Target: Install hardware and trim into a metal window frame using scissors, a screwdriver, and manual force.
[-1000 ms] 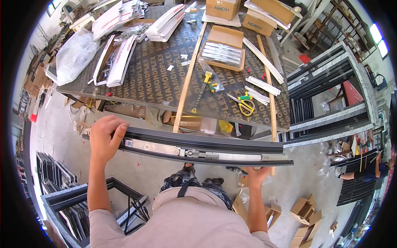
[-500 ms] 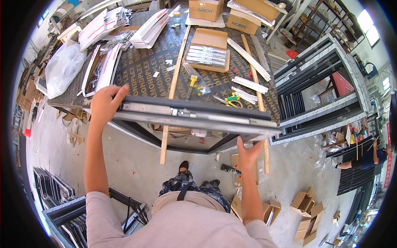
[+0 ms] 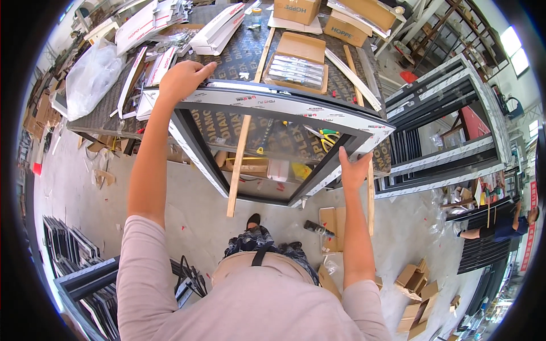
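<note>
A black rectangular frame faced with white printed film [image 3: 250, 101] tilts at the dark patterned bench's [image 3: 226, 63] near edge, the left hand [image 3: 183, 85] clamped on its upper left part, the right hand [image 3: 354, 169] on its right side. White-filmed black frames [image 3: 443, 156] stand past the bench's right edge.

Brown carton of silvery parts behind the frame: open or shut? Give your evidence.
The carton is open: its lid is folded back, and the silvery parts inside show.

Dark worktable [image 3: 250, 46], on it wooden strips [image 3: 241, 145], open cardboard box [image 3: 301, 44], plastic bag [image 3: 92, 79], yellow-green scissors [image 3: 329, 139]
</note>
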Demonstrator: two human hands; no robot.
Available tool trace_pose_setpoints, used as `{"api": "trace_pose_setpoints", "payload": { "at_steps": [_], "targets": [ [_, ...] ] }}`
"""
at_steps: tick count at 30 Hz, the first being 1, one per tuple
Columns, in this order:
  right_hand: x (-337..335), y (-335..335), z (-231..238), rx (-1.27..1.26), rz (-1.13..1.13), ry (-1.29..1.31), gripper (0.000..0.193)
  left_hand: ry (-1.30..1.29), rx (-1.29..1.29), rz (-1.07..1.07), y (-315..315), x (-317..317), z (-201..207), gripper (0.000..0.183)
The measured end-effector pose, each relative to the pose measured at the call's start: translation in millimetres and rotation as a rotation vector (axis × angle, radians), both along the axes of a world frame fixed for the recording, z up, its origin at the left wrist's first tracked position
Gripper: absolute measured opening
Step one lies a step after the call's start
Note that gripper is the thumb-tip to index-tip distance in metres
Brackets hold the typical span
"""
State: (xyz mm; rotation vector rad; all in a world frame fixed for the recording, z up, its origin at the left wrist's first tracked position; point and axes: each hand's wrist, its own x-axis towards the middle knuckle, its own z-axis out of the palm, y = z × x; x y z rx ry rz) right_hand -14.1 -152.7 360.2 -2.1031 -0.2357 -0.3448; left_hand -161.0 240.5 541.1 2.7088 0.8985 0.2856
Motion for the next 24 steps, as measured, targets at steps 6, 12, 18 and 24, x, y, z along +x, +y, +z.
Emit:
{"api": "trace_pose_setpoints", "payload": {
  "at_steps": [6,12,18,24],
  "targets": [
    [3.2,-2.2,-5.3,0.051,0.058,-0.098,0.062,-0.071,-0.025,0.056,-0.5,-3.0,-4.0,0.061],
    [-9.5,-1.5,7.3,0.131,0.103,0.03,0.063,-0.072,-0.081,0.087,-0.3,-8.0,-4.1,0.059],
    [-0.1,-3.7,-9.9,0.02,0.021,-0.054,0.064,-0.076,-0.068,0.071,18.6,2.3,-18.5,0.062],
    [6.4,2.2,-5.3,-0.067,0.004,-0.035,0.07,-0.129,-0.078,-0.05,40.9,-4.6,-10.3,0.06]
  ]
}}
